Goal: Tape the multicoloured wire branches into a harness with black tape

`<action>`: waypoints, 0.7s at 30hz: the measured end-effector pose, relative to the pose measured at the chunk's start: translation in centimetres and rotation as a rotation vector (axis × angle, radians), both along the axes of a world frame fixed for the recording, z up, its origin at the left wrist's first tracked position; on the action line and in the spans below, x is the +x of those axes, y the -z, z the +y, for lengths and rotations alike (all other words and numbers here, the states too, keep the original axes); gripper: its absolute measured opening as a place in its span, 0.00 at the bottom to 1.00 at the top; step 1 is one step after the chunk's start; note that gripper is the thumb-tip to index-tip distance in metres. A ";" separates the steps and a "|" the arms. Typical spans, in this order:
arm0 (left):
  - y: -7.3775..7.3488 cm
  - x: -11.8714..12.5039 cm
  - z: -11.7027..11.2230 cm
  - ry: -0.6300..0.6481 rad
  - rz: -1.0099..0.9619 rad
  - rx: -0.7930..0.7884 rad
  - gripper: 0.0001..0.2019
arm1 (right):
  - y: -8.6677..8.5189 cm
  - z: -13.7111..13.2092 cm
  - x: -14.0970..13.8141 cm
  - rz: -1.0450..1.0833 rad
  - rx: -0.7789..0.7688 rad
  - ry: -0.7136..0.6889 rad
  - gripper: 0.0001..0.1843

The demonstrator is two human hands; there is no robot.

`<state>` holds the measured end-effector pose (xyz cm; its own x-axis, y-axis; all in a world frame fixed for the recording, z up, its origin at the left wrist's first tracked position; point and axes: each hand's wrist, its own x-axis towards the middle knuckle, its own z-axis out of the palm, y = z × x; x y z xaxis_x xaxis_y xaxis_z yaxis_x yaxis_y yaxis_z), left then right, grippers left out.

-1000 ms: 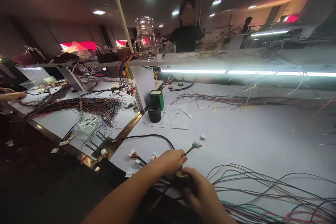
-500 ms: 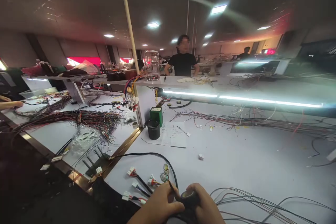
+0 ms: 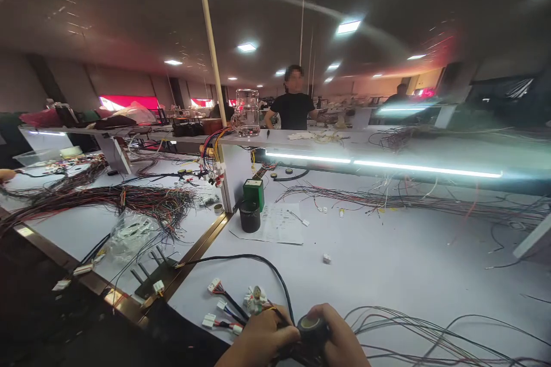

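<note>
Our right hand [image 3: 342,344] grips the black tape roll [image 3: 310,325] and our left hand [image 3: 258,339] pinches the wire harness [image 3: 255,300]. Best we pull the tape taut and overlap the turns evenly.

tape roll [image 3: 310,327] at table's [image 3: 387,264] near edge, connectors [image 3: 253,300] left, wires [image 3: 430,334] right

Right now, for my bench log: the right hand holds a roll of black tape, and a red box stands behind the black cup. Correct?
Not quite: the head view shows the box behind the black cup is green, not red. The right hand does hold the roll of black tape.
</note>
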<state>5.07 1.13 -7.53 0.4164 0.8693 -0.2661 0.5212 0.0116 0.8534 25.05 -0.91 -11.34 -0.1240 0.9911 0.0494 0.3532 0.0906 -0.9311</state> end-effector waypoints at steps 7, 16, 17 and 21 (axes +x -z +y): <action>0.5 -0.9 -0.7 0.044 0.084 0.222 0.11 | 0.1 0.3 0.7 -0.265 0.286 -0.092 0.16; 0.4 -1.1 -0.4 0.165 0.103 0.277 0.14 | -0.7 1.1 -1.4 -0.896 0.584 -0.243 0.05; 0.3 -1.1 -0.4 0.152 0.105 0.260 0.15 | -1.1 1.2 -1.8 -0.926 0.540 -0.223 0.04; 0.5 -0.9 -0.3 0.125 0.109 0.231 0.13 | -2.7 1.6 -2.9 -0.986 0.410 -0.239 0.02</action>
